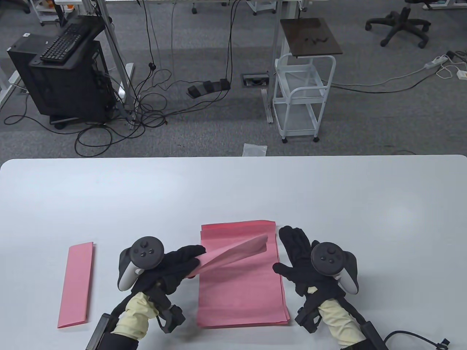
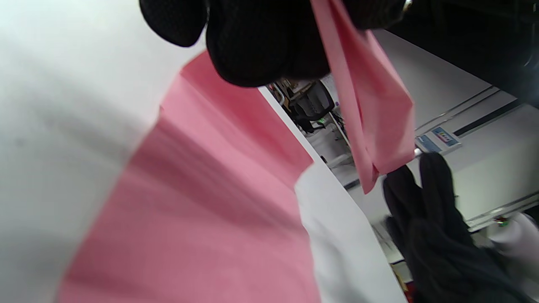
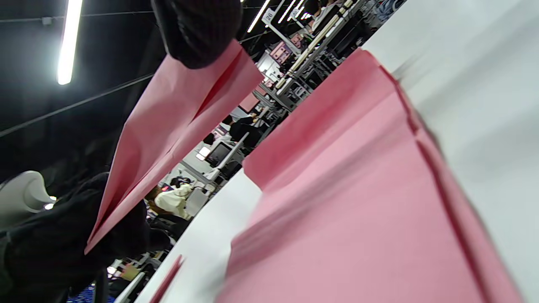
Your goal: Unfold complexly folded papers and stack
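Now left hand (image 1: 171, 266) pinches a folded pink paper strip (image 1: 233, 253) lifted over the pink unfolded stack (image 1: 242, 291) mid-desk (image 1: 328, 189), right hand (image 1: 303, 259) released beside it, likely ready to pull folds open; another folded paper (image 1: 76, 284) waits far left.

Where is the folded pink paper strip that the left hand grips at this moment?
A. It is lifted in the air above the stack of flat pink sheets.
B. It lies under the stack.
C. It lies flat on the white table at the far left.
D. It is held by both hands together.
A: the left hand pinches one end of the folded pink paper strip, which hangs clear above the stack of flat pink sheets; the right hand is open beside the stack.
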`<state>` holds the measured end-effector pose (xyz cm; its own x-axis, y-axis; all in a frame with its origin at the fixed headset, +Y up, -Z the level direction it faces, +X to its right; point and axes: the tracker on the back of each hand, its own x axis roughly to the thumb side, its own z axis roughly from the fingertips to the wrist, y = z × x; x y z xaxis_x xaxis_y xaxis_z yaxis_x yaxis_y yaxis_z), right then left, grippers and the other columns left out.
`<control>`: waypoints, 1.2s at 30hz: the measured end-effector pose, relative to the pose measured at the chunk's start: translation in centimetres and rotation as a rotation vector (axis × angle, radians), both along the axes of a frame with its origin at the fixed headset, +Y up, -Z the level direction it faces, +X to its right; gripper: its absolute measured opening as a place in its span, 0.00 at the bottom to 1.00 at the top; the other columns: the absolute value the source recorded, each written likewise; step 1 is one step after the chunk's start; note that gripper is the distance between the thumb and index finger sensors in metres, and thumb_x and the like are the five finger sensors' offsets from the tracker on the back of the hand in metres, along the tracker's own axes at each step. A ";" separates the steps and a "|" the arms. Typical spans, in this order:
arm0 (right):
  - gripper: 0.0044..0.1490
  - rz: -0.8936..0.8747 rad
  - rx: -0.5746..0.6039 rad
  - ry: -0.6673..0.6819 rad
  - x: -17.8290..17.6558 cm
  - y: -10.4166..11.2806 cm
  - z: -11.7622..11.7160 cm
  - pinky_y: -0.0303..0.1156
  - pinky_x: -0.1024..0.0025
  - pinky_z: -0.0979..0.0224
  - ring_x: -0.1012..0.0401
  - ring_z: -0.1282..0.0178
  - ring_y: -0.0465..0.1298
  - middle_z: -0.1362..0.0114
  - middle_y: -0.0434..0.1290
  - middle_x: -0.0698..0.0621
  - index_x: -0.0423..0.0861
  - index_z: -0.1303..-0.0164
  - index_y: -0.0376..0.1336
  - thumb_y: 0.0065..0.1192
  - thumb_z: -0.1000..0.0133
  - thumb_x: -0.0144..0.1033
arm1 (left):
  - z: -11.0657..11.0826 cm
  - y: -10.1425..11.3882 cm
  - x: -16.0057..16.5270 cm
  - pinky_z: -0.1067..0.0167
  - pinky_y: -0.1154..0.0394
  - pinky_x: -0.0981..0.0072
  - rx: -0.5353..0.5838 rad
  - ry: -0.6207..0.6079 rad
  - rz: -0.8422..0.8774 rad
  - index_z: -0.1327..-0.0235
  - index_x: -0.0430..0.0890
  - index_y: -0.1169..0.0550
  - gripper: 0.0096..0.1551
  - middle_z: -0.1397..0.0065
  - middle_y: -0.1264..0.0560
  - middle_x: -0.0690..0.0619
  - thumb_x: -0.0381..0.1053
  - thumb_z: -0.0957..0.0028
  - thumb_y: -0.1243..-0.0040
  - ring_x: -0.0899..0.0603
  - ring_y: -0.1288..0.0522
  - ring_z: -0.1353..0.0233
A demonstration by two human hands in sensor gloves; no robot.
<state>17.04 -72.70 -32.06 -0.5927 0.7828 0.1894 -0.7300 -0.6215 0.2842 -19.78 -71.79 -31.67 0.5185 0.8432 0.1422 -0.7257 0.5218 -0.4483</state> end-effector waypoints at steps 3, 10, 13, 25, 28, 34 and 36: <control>0.57 -0.007 0.026 0.064 -0.4 0.1 0.0 0.21 0.44 0.19 0.60 0.10 0.39 0.12 0.43 0.64 0.74 0.27 0.30 0.65 0.47 0.39 | 0.6 -1.0 0.7 0.29 0.34 0.42 -0.058 -0.039 0.051 0.27 0.47 0.30 0.28 0.41 0.21 0.49 0.52 0.41 0.48 0.45 0.21 0.43; 0.53 0.011 0.075 0.253 -1.1 -0.8 0.0 0.36 0.57 0.13 0.57 0.23 0.58 0.27 0.58 0.61 0.72 0.26 0.36 0.64 0.46 0.29 | 0.9 -3.1 1.2 0.29 0.35 0.41 -0.150 -0.053 0.166 0.25 0.46 0.35 0.30 0.43 0.21 0.48 0.51 0.40 0.49 0.44 0.22 0.44; 0.54 -0.010 0.008 0.349 -1.5 -1.4 0.2 0.33 0.58 0.13 0.58 0.22 0.54 0.24 0.51 0.62 0.73 0.27 0.35 0.63 0.45 0.27 | 0.8 -3.5 0.6 0.29 0.34 0.42 -0.180 -0.042 0.226 0.25 0.45 0.35 0.29 0.43 0.21 0.49 0.51 0.40 0.49 0.45 0.21 0.44; 0.26 -0.428 0.146 0.055 -1.1 -1.6 0.6 0.64 0.46 0.28 0.48 0.51 0.75 0.48 0.76 0.48 0.45 0.37 0.68 0.60 0.45 0.38 | 1.0 -4.0 0.8 0.28 0.35 0.42 -0.223 -0.048 0.306 0.24 0.46 0.36 0.30 0.40 0.21 0.48 0.54 0.39 0.51 0.44 0.22 0.42; 0.24 -0.482 0.132 -0.055 -0.5 -1.7 0.4 0.66 0.46 0.30 0.49 0.55 0.77 0.51 0.77 0.48 0.42 0.42 0.70 0.61 0.46 0.38 | 1.1 -4.3 0.6 0.27 0.38 0.41 -0.238 -0.018 0.338 0.22 0.44 0.39 0.35 0.34 0.24 0.45 0.61 0.37 0.57 0.41 0.24 0.36; 0.24 -0.392 0.138 -0.196 0.9 -1.8 0.5 0.67 0.46 0.33 0.49 0.57 0.77 0.54 0.78 0.48 0.40 0.45 0.70 0.61 0.45 0.39 | 1.3 -3.5 -1.5 0.29 0.34 0.44 -0.121 0.228 0.279 0.21 0.45 0.41 0.36 0.42 0.21 0.50 0.62 0.37 0.54 0.44 0.21 0.44; 0.24 -0.390 0.143 -0.198 0.9 -1.8 0.4 0.67 0.46 0.32 0.49 0.57 0.77 0.54 0.78 0.48 0.40 0.45 0.70 0.61 0.45 0.39 | 1.3 -3.1 -1.3 0.38 0.24 0.54 -0.140 0.161 0.256 0.21 0.44 0.43 0.38 0.56 0.16 0.57 0.60 0.38 0.48 0.50 0.15 0.58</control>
<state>17.92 -74.46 -31.63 -0.2945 0.9290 0.2244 -0.9488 -0.3122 0.0476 -21.13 -74.87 -30.38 0.2936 0.9546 -0.0512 -0.8929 0.2547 -0.3714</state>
